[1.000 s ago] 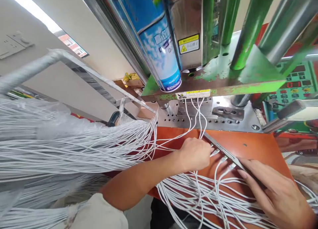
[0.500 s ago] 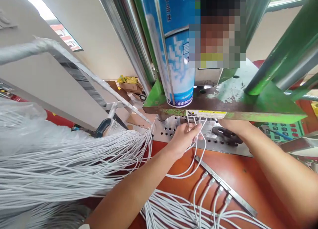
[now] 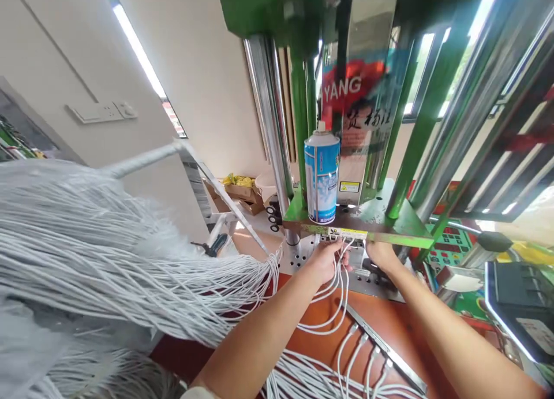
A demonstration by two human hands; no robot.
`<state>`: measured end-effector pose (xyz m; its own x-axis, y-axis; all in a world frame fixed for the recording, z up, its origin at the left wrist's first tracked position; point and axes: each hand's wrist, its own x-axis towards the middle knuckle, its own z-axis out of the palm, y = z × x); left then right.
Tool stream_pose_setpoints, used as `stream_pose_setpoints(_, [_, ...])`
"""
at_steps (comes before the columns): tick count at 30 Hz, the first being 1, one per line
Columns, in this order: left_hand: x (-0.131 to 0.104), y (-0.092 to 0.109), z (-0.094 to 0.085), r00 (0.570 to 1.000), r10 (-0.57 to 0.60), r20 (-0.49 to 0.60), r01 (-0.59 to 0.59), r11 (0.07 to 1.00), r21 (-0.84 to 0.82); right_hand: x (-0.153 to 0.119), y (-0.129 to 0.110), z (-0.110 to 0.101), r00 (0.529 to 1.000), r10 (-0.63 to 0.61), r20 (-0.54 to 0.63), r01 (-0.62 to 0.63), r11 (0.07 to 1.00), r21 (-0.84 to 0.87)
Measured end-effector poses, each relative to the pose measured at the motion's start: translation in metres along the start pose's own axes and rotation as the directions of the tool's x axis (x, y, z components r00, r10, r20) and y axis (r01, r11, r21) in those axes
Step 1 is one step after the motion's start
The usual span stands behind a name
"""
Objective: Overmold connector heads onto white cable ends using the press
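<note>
- In the head view, the left hand [image 3: 326,262] is curled, its thumb and fingers closed around several thin white cables [image 3: 345,289] just below the front edge of a thick, scuffed green metal plate [image 3: 402,232].
- Those cables loop down from this hand over an orange-red tabletop [image 3: 318,315].
- The right hand [image 3: 380,254] reaches beneath the same plate, to the right of the cables; its fingers are hidden, so how far open it is and whether it grips anything cannot be told.
- A long, narrow grey metal bar [image 3: 400,364] lies slantwise on the tabletop between the two forearms, with four white cable plugs [image 3: 375,350] in a row along its near-left side.
- A blue-and-white cylindrical spray can [image 3: 322,182] stands upright on the plate, above the left hand.
- A large bundle of white cables [image 3: 130,260] fills the left side.
</note>
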<state>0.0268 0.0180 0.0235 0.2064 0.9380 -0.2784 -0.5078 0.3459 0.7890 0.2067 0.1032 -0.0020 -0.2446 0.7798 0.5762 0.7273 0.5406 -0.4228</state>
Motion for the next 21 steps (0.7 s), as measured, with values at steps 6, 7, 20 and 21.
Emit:
stream_pose_setpoints(6, [0.001,0.007,-0.003,1.0,-0.031,-0.004,0.031,0.998,0.052,-0.002,0.007,0.012,0.996,0.068,-0.062,-0.064,0.996,0.055])
stream_pose_setpoints(7, [0.001,0.008,-0.003,1.0,-0.022,-0.011,0.023,0.998,0.057,0.0,0.009,0.014,0.995,0.079,-0.064,-0.075,0.995,0.062])
stream_pose_setpoints(20, [-0.066,-0.028,0.028,1.0,-0.02,0.009,0.02,0.997,0.077,-0.081,-0.012,-0.034,0.988,0.134,-0.08,-0.126,0.987,0.101])
stream_pose_setpoints(21, [-0.079,-0.037,0.031,1.0,-0.017,-0.006,0.017,0.998,0.061,-0.09,-0.019,-0.04,0.988,0.137,-0.066,-0.131,0.987,0.09])
